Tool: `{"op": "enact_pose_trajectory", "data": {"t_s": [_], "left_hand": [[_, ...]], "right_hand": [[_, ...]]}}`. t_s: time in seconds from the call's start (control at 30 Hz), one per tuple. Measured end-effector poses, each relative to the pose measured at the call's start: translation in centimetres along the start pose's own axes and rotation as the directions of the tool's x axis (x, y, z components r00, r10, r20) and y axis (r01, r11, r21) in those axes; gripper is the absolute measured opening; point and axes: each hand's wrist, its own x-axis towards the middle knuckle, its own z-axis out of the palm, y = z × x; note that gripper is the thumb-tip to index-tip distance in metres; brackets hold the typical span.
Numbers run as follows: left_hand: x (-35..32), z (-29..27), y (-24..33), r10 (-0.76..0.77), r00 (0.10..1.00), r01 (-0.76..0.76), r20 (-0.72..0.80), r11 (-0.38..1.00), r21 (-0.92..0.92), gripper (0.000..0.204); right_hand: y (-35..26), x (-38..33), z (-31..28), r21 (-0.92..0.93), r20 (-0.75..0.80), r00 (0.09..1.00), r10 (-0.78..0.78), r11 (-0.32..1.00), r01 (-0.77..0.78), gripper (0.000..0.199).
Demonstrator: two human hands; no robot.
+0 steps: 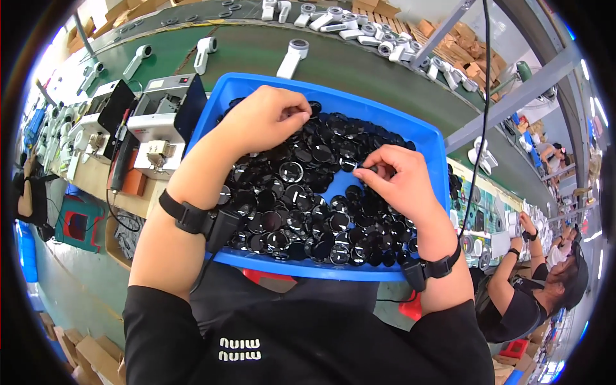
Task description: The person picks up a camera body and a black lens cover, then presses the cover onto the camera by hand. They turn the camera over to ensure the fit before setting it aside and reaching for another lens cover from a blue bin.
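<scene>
A blue plastic bin (431, 138) in front of me holds a heap of glossy black round discs (292, 192). Over its far left part is my left hand (269, 119), its thumb and fingers closed in a pinch. Whatever that pinch holds, if anything, is hidden. On the right side of the heap, my right hand (399, 179) pinches a black disc at its fingertips, partly covered by the fingers. A patch of bare blue bin floor shows just left of my right hand. Both wrists wear black straps with small boxes.
Left of the bin stand grey bench machines (160, 151) and a screwdriver-like tool (122, 163). White handheld device housings (293, 59) lie on the green conveyor (250, 48) beyond. A metal post (513, 99) and hanging black cable are at right. A co-worker (526, 295) works at right.
</scene>
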Motion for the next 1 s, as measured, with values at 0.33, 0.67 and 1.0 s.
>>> {"op": "enact_pose_trajectory", "data": {"t_s": [0.33,0.67,1.0], "left_hand": [[0.0,0.0,-0.2,-0.035,0.999,0.036,0.014,0.999,-0.040,0.016],[-0.1,-0.3,-0.6,-0.042,0.999,0.042,-0.004,0.998,-0.052,0.017],[-0.1,-0.7,-0.2,-0.033,0.999,0.033,0.010,0.999,-0.019,0.018]], "right_hand": [[0.9,0.0,0.2,-0.034,0.043,0.993,0.113,0.993,-0.112,0.021],[0.3,0.0,0.4,-0.039,0.061,0.989,0.138,0.990,-0.135,0.023],[1.7,0.0,1.6,-0.005,0.211,0.954,0.212,0.976,-0.216,0.020]]}}
